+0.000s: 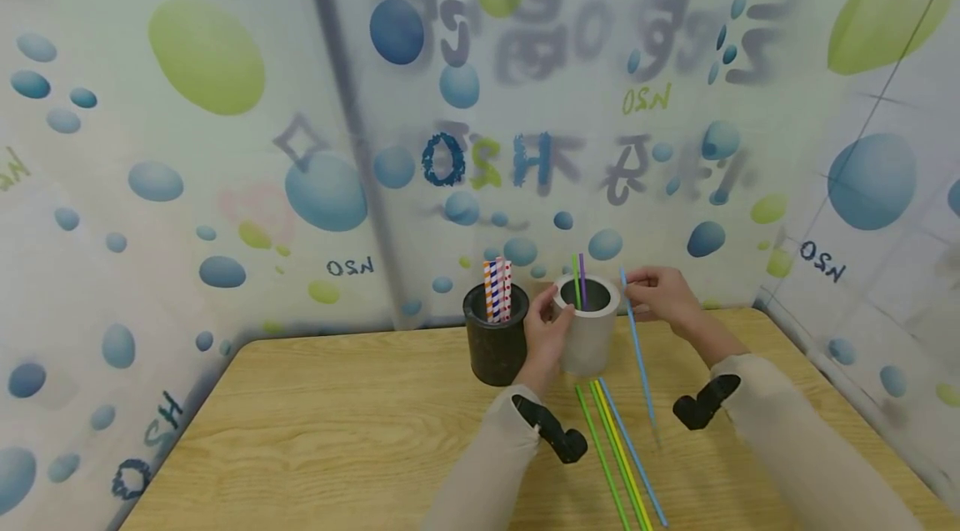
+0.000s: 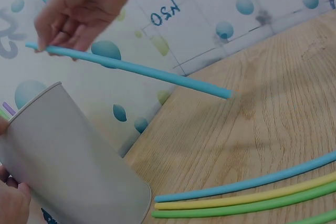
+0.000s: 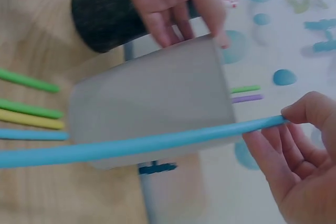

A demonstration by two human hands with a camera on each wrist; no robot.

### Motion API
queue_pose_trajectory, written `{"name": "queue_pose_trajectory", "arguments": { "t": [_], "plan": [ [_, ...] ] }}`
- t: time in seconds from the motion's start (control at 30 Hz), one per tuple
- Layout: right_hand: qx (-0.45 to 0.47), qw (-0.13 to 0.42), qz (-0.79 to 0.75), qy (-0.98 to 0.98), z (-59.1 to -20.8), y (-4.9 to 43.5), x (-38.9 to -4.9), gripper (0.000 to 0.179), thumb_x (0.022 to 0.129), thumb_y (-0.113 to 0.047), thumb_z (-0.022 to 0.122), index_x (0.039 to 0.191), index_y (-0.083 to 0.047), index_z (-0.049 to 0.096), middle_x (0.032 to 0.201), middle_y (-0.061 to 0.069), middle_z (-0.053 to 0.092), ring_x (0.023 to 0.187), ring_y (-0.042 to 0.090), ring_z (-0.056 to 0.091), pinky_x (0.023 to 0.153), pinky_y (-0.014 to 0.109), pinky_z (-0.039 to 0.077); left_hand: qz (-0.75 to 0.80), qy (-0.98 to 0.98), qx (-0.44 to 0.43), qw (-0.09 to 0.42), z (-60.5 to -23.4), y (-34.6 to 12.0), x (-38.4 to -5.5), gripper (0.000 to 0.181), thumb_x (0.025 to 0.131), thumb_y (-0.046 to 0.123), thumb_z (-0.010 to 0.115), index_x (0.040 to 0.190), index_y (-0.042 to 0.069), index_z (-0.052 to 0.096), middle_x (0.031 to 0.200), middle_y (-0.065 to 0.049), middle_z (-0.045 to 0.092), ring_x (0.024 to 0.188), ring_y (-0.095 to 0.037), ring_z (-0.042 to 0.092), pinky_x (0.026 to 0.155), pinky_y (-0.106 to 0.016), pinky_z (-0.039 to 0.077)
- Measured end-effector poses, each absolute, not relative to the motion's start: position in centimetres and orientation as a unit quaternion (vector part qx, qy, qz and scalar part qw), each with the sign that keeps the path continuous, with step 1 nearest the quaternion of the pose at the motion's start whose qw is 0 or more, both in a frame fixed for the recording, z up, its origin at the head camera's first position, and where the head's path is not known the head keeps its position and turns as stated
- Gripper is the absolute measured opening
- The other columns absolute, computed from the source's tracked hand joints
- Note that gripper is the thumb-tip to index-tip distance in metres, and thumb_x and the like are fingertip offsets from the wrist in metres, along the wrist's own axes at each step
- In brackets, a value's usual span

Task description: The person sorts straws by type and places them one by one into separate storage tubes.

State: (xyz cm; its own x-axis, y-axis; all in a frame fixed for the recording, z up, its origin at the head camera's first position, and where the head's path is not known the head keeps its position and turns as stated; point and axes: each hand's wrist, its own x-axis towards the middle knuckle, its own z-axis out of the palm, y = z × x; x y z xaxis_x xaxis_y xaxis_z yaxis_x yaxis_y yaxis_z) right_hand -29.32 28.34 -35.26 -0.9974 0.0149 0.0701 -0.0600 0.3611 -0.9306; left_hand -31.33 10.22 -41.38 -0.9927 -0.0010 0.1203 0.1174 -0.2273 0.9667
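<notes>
In the head view my right hand (image 1: 663,298) pinches a blue straw (image 1: 638,343) near its upper end, just right of the light grey cup (image 1: 588,346). The straw slants downward, its lower end above the table. My left hand (image 1: 547,335) holds the cup at its left side, thumb at the rim. A green straw (image 1: 576,274) and a purple straw (image 1: 582,285) stand inside this cup; their lower parts are hidden. The right wrist view has the pinched blue straw (image 3: 157,142) crossing in front of the cup, between thumb and fingers at one end.
Left of the grey cup stands a black cup (image 1: 497,354) with several striped straws (image 1: 498,289). Several loose straws, green (image 1: 602,456), yellow (image 1: 624,456) and blue (image 1: 634,454), lie on the wooden table (image 1: 337,423) in front. A printed sheet (image 1: 420,264) hangs behind the table.
</notes>
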Motion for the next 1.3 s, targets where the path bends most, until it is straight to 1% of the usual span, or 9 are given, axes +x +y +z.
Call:
{"name": "queue_pose_trajectory", "arguments": {
  "t": [0.07, 0.17, 0.27, 0.4, 0.57, 0.63, 0.87, 1.1, 1.3],
  "plan": [
    [0.015, 0.04, 0.565, -0.824, -34.4, 28.2, -29.6, 0.034, 0.088, -0.008, 0.053, 0.114, 0.014, 0.048, 0.086, 0.011, 0.057, 0.075, 0.016, 0.061, 0.068, 0.039, 0.054, -0.784, -0.618, -0.048, 0.034, -41.4, 10.2, -31.3, 0.039, 0.086, 0.001, 0.059, 0.124, -0.003, 0.051, 0.128, -0.019, 0.048, 0.119, -0.034, 0.042, 0.102, -0.044, 0.032],
    [0.019, 0.054, 0.563, -0.824, -33.1, 27.9, -30.1, 0.035, 0.089, -0.008, 0.053, 0.115, 0.013, 0.047, 0.086, 0.008, 0.054, 0.076, 0.015, 0.06, 0.071, 0.042, 0.054, -0.781, -0.622, -0.045, 0.033, -42.1, 10.4, -31.9, 0.039, 0.086, 0.003, 0.06, 0.124, 0.0, 0.052, 0.128, -0.016, 0.049, 0.119, -0.031, 0.042, 0.103, -0.043, 0.032],
    [0.026, 0.071, 0.562, -0.824, -31.8, 27.5, -30.6, 0.034, 0.088, -0.009, 0.054, 0.115, 0.011, 0.048, 0.086, 0.007, 0.052, 0.073, 0.01, 0.059, 0.073, 0.044, 0.053, -0.775, -0.629, -0.041, 0.037, -42.3, 10.5, -31.9, 0.038, 0.086, 0.005, 0.06, 0.124, 0.003, 0.053, 0.128, -0.013, 0.049, 0.119, -0.029, 0.043, 0.103, -0.042, 0.032],
    [0.039, 0.097, 0.564, -0.819, -30.4, 27.0, -31.1, 0.036, 0.088, -0.009, 0.054, 0.116, 0.012, 0.047, 0.088, 0.007, 0.051, 0.073, 0.008, 0.059, 0.07, 0.038, 0.054, -0.775, -0.63, -0.035, 0.039, -42.2, 10.5, -31.9, 0.037, 0.087, 0.005, 0.06, 0.123, 0.006, 0.054, 0.127, -0.011, 0.05, 0.118, -0.027, 0.044, 0.103, -0.041, 0.032],
    [0.045, 0.129, 0.574, -0.807, -29.1, 26.5, -31.6, 0.037, 0.088, -0.01, 0.054, 0.118, 0.011, 0.047, 0.089, 0.008, 0.05, 0.072, 0.007, 0.058, 0.065, 0.029, 0.055, -0.77, -0.635, -0.039, 0.05, -42.2, 10.5, -31.8, 0.039, 0.085, 0.005, 0.061, 0.123, 0.004, 0.054, 0.125, -0.011, 0.051, 0.115, -0.026, 0.045, 0.101, -0.04, 0.034],
    [0.043, 0.139, 0.582, -0.8, -28.6, 26.3, -31.8, 0.037, 0.088, -0.01, 0.054, 0.118, 0.01, 0.047, 0.089, 0.007, 0.051, 0.072, 0.008, 0.058, 0.064, 0.027, 0.055, -0.767, -0.637, -0.044, 0.055, -42.3, 10.6, -31.8, 0.039, 0.085, 0.005, 0.062, 0.123, 0.003, 0.054, 0.125, -0.012, 0.051, 0.114, -0.027, 0.046, 0.101, -0.04, 0.035],
    [0.043, 0.182, 0.595, -0.782, -27.0, 26.0, -32.7, 0.036, 0.088, -0.009, 0.055, 0.118, 0.009, 0.048, 0.087, 0.002, 0.051, 0.075, 0.012, 0.058, 0.061, 0.024, 0.054, -0.766, -0.639, -0.042, 0.049, -42.1, 10.5, -31.7, 0.039, 0.085, 0.006, 0.061, 0.124, 0.004, 0.054, 0.126, -0.012, 0.051, 0.116, -0.027, 0.045, 0.102, -0.041, 0.033],
    [0.031, 0.222, 0.576, -0.786, -26.6, 25.4, -33.8, 0.033, 0.087, -0.008, 0.054, 0.116, 0.008, 0.05, 0.087, 0.005, 0.05, 0.071, 0.008, 0.055, 0.06, 0.022, 0.054, -0.766, -0.64, -0.033, 0.035, -42.0, 10.4, -31.9, 0.039, 0.087, 0.007, 0.06, 0.124, 0.007, 0.053, 0.129, -0.009, 0.049, 0.12, -0.026, 0.043, 0.104, -0.04, 0.031],
    [0.011, 0.223, 0.575, -0.787, -27.7, 25.4, -34.8, 0.032, 0.087, -0.006, 0.054, 0.115, 0.009, 0.05, 0.088, 0.006, 0.051, 0.072, 0.007, 0.054, 0.06, 0.022, 0.054, -0.766, -0.64, -0.036, 0.032, -42.3, 10.3, -32.0, 0.038, 0.086, 0.008, 0.061, 0.124, 0.008, 0.054, 0.129, -0.009, 0.049, 0.12, -0.027, 0.043, 0.104, -0.041, 0.03]
  ]
}}
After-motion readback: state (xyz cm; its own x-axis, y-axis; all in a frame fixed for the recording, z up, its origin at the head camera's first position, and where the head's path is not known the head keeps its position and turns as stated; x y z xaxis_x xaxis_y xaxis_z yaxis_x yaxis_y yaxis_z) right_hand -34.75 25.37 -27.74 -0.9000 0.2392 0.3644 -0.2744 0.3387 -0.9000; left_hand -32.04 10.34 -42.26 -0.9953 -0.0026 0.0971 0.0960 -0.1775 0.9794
